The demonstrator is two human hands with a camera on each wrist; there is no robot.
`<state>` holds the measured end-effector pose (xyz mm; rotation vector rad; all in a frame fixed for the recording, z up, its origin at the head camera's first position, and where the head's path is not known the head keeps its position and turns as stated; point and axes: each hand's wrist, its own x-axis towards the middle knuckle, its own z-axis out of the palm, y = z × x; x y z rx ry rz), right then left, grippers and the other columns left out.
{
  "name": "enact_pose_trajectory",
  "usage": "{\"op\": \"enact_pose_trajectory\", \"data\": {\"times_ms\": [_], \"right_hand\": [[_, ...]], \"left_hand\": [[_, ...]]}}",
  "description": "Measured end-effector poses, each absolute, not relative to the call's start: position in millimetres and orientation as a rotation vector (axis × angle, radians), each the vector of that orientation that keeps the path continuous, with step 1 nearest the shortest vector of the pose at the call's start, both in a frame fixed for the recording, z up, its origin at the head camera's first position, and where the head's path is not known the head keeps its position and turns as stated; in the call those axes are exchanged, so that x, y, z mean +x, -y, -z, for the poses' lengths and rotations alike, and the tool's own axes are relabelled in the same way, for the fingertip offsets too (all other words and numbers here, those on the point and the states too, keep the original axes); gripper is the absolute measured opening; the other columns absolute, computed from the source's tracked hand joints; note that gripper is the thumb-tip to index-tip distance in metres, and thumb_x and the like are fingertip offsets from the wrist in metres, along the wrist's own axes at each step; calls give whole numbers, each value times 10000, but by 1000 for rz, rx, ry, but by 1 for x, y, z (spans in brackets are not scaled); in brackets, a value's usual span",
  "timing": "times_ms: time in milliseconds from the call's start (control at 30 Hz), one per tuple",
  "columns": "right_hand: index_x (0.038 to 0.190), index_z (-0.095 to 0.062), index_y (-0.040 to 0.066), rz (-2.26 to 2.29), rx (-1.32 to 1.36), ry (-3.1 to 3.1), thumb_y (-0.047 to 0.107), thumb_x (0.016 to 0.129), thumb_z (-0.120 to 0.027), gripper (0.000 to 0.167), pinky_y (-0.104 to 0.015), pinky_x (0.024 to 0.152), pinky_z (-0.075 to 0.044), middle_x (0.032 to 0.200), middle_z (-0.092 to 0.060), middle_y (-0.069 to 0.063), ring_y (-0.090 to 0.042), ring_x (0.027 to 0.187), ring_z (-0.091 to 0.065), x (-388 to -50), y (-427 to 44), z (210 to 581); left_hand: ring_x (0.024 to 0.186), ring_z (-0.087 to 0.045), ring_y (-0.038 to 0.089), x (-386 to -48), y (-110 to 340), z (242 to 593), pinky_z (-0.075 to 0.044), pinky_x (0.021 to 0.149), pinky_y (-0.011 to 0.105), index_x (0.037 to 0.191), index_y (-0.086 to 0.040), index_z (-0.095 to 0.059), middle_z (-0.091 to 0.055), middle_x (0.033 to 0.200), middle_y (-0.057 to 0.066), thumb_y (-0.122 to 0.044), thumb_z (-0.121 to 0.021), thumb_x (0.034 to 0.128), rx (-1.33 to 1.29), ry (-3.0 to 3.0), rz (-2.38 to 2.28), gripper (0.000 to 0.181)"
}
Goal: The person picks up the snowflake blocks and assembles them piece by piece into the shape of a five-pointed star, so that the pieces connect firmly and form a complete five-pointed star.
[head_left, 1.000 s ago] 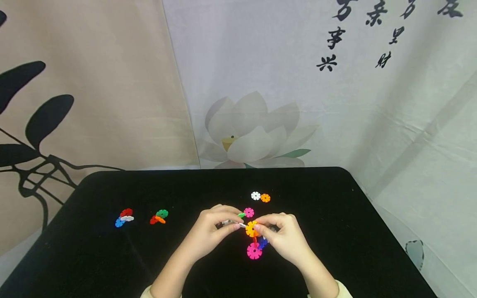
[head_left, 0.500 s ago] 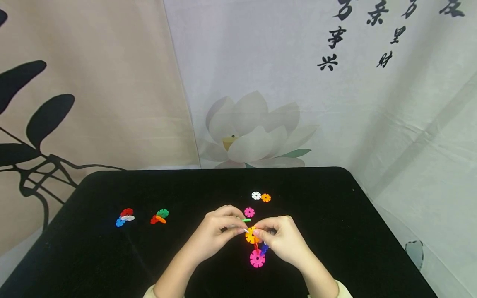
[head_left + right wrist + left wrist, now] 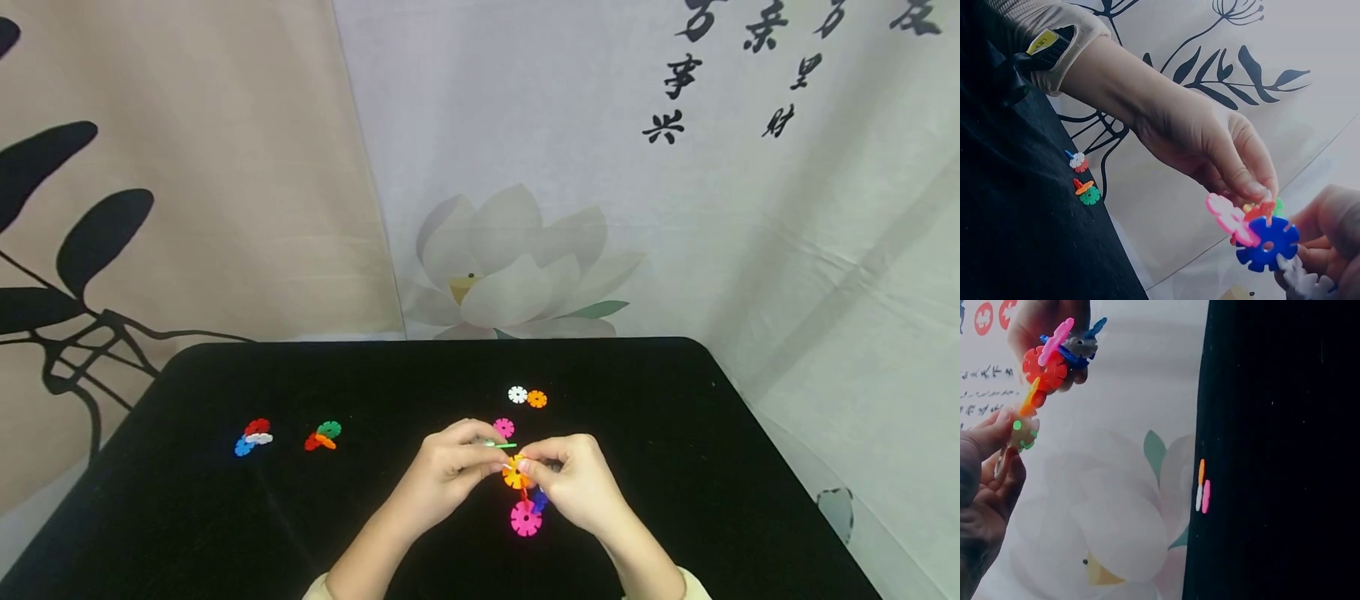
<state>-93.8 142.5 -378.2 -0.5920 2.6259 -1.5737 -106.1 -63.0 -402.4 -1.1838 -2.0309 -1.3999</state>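
In the head view my left hand (image 3: 450, 471) pinches a white disc whose edge meets a yellow-orange notched disc (image 3: 515, 475); a green piece (image 3: 504, 445) juts from its fingers. My right hand (image 3: 576, 483) pinches the yellow-orange disc from the other side. Below it hang a red piece (image 3: 525, 498), a blue disc (image 3: 539, 501) and a pink disc (image 3: 526, 518), joined together. The left wrist view shows the red disc (image 3: 1054, 373) between the yellow-orange and pink ones. A whitish disc (image 3: 1307, 284) adjoins the blue disc (image 3: 1268, 245) in the right wrist view.
On the black table (image 3: 405, 375), a white disc (image 3: 517, 395), an orange disc (image 3: 537, 399) and a pink disc (image 3: 503, 427) lie beyond the hands. Two joined clusters sit at left, one red, white and blue (image 3: 243, 447), the other green (image 3: 329, 429), orange and red.
Both hands keep their pinches. The left hand has moved right and slightly down, its white disc closer against the yellow-orange one. The joined discs have shifted right and a little down.
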Motion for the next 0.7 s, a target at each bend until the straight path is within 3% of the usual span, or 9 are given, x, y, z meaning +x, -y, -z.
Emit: {"op": "enact_pose_trajectory", "data": {"times_ms": [233, 433, 700], "right_hand": [[876, -752, 79, 1541, -560, -2677, 64, 839, -731, 45, -280, 552, -541, 738, -689, 69, -132, 625, -641, -96, -140, 379], [866, -752, 92, 1465, -510, -2774, 94, 822, -755, 44, -258, 535, -524, 773, -703, 65, -69, 650, -638, -94, -139, 378], [870, -754, 101, 1486, -541, -2751, 116, 826, -758, 46, -255, 535, -523, 786, -709, 63, -115, 668, -660, -93, -136, 379]], "left_hand": [[896, -628, 225, -100, 66, 389, -550, 718, 304, 977, -10, -711, -648, 1035, 131, 87, -708, 799, -1050, 2135, 1603, 202], [862, -626, 164, -105, 70, 396, -542, 715, 276, 1178, -68, -648, -669, 1091, 35, -122, -730, 852, -721, 2354, 1868, 340], [853, -636, 224, -111, 72, 401, -548, 740, 318, 1058, -12, -681, -679, 991, 80, -126, -710, 872, -621, 2338, 2128, 220]]}}
